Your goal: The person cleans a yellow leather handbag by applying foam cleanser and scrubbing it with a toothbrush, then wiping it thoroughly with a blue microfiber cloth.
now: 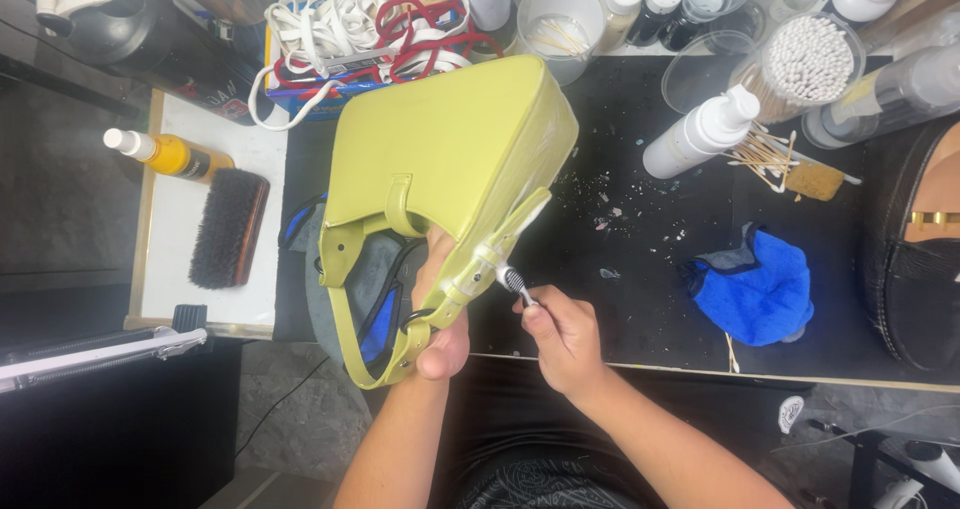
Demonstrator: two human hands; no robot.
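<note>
a dark bristle brush [229, 228] lies on the white board [205, 304] at the bench's left edge, beside an orange bottle [170, 153]. the lime-green handbag [450, 159] is tipped up over the front edge of the bench, near its middle. the left hand [441, 309] is closed around the bag's strap. the right hand [566, 337] is closed on a small brush [514, 282], its head touching the strap. a blue cloth [755, 287] lies further right on the black mat [640, 219].
</note>
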